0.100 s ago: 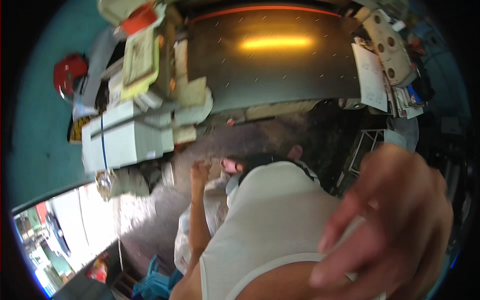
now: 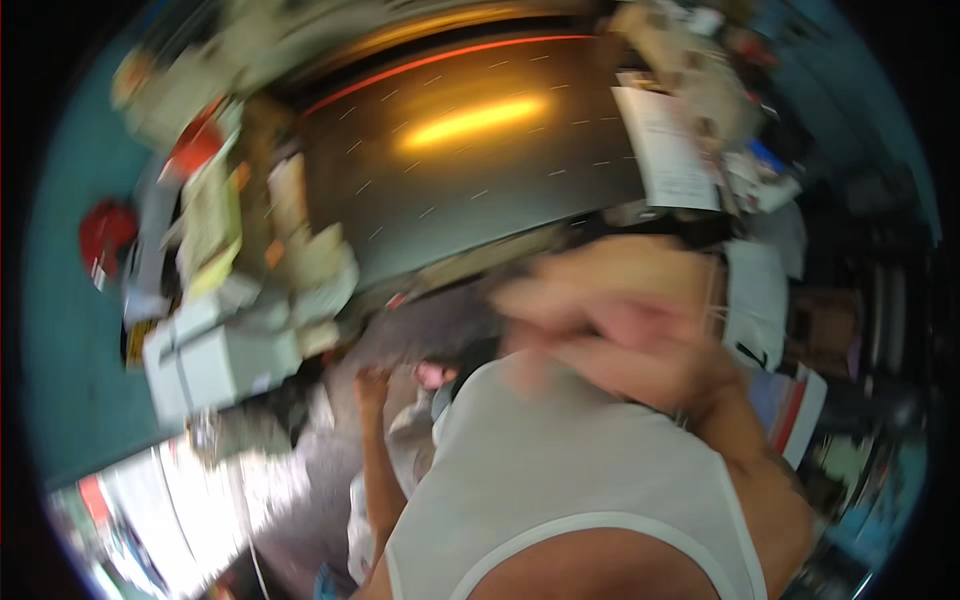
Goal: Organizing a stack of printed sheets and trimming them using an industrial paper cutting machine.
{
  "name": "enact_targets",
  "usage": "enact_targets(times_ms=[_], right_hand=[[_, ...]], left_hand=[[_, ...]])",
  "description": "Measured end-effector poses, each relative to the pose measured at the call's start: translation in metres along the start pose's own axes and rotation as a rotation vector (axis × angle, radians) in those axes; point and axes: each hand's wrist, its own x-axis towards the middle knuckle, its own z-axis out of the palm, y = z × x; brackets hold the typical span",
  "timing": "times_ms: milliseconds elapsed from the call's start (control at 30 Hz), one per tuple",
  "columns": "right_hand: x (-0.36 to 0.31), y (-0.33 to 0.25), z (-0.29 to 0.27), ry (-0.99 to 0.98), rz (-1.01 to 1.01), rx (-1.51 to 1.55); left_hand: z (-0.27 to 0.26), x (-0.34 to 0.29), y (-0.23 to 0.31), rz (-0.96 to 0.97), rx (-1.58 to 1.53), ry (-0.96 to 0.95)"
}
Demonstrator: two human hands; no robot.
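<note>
My left hand (image 2: 372, 390) hangs low beside my body, above the floor. Its fingers look loosely bent and apart, with nothing seen in them. In front of my white sleeveless top, my right hand (image 2: 610, 320) is raised close to the camera. Motion smears its fingers, so their pose and anything in them cannot be made out. Beyond it lies a wide dark panel (image 2: 450, 180) with rows of short pale marks, a bright yellow glow and a red line along its far edge. Neither hand touches the panel.
At the left stands a white strapped stack (image 2: 215, 370), with an orange-red object (image 2: 195, 145) farther back. A red helmet-like object (image 2: 107, 236) is by the teal wall. White paper sheets (image 2: 670, 150) lie right of the panel. Bright daylight enters at lower left.
My right hand has moved from the lower right, near the camera, inward and away toward the panel. The whole view has tilted, and the panel sits farther left.
</note>
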Motion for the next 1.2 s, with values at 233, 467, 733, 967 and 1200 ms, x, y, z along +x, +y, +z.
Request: enact_targets(times_ms=[233,467,733,967,1200], right_hand=[[-0.18,0.344,-0.029,0.352,0.542,-0.252],[-0.347,0.412,-0.072,0.646,1.073,-0.305],[-0.393,0.405,-0.08,1.055,1.2,-0.431],[-0.408,0.396,0.034,1.274,1.156,-0.199],[-0.527,0.38,0.108,2.3,0.268,0.541]], left_hand=[[-0.03,0.018,0.14,-0.193,0.375,-0.259],[0.072,0.039,0.253,0.489,0.909,-0.604],[0.147,0.067,0.341,0.725,0.922,-0.929],[0.224,0.041,0.386,0.923,1.133,-1.274],[0.294,-0.032,0.411,0.962,1.066,-1.513]])
